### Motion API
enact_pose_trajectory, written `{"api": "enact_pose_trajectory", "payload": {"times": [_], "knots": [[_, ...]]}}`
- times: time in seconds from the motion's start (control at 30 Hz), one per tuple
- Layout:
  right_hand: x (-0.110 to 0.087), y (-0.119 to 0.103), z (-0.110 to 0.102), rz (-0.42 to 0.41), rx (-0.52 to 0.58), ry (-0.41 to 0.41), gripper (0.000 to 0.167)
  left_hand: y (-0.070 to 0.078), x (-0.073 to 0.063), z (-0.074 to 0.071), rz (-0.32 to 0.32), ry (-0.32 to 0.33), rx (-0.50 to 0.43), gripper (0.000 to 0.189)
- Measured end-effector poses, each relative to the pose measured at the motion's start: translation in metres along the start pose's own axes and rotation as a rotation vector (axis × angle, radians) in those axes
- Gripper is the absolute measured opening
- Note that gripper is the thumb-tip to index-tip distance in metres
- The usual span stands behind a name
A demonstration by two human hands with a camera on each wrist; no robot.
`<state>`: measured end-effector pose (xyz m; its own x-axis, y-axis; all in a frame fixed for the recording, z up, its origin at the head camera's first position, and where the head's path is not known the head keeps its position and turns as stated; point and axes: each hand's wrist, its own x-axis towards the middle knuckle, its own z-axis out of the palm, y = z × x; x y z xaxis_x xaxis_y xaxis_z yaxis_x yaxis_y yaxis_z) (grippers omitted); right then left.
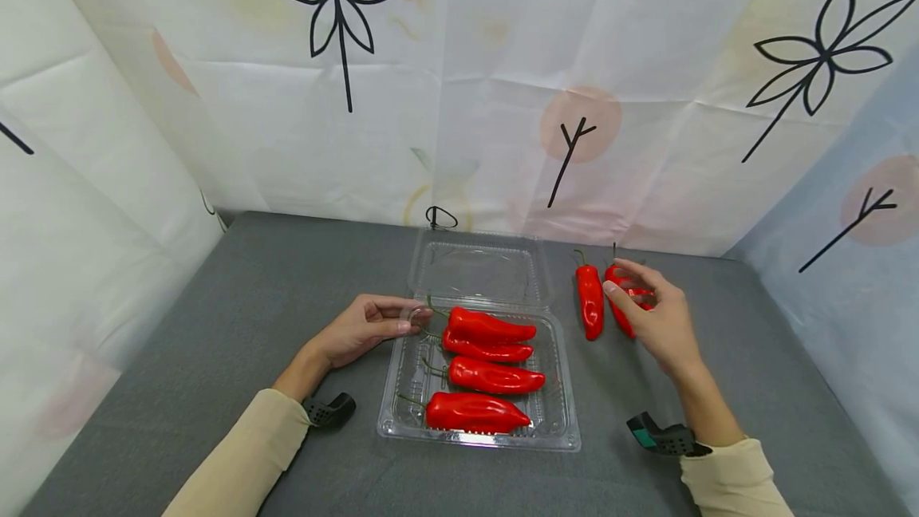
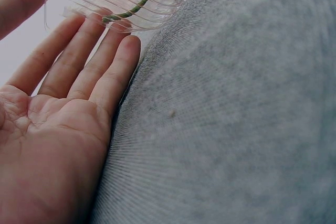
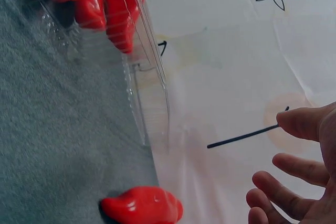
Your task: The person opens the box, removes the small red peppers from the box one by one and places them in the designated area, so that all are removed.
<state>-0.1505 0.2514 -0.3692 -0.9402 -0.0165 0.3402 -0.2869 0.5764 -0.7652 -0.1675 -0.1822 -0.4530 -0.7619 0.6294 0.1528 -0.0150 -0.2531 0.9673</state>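
The dark grey, cloth-textured surface (image 1: pixel 237 357) meets a pale printed fabric backdrop (image 1: pixel 459 62) along its far edge. A clear plastic rectangular container (image 1: pixel 502 443) sits near the middle of the surface, its hinged transparent lid (image 1: pixel 477 266) laid open towards the far edge. Bare surface lies between the container's right wall and the right hand (image 1: pixel 664 321), and a wider stretch lies between the left hand (image 1: pixel 362 329) and the left edge.

Four glossy red elongated peppers (image 1: pixel 477 413) lie crosswise in the container, stems to the left. A separate smooth red pepper (image 1: pixel 590 301) lies right of the lid, near the far edge. Just beside it, another red pepper (image 1: pixel 622 320) is partly hidden by the right hand.

The left hand is extended, fingertips at the container's left wall. The right hand is loosely curved, thumb and fingers parted. The left wrist view reveals ribbed plastic and a curved green stem (image 2: pixel 134 11); the right wrist view shows the right hand gripping nothing.
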Motion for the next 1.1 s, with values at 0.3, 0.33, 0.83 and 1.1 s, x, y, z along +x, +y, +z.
{"api": "enact_pose_trajectory", "payload": {"times": [0.3, 0.33, 0.83, 1.1], "knots": [[-0.006, -0.011, 0.013, -0.030, 0.016, -0.117, 0.047, 0.003, 0.000, 0.002, -0.020, 0.015, 0.005, 0.046], [-0.007, -0.013, 0.014, -0.027, 0.024, -0.131, 0.047, 0.003, 0.000, 0.003, -0.021, 0.016, 0.005, 0.046], [-0.019, -0.026, 0.037, -0.142, 0.066, -0.284, 0.050, -0.001, 0.000, -0.001, 0.000, 0.001, 0.007, 0.044], [-0.024, -0.029, 0.047, -0.184, 0.073, -0.328, 0.051, 0.000, 0.001, 0.000, -0.005, 0.000, 0.010, 0.043]]}}
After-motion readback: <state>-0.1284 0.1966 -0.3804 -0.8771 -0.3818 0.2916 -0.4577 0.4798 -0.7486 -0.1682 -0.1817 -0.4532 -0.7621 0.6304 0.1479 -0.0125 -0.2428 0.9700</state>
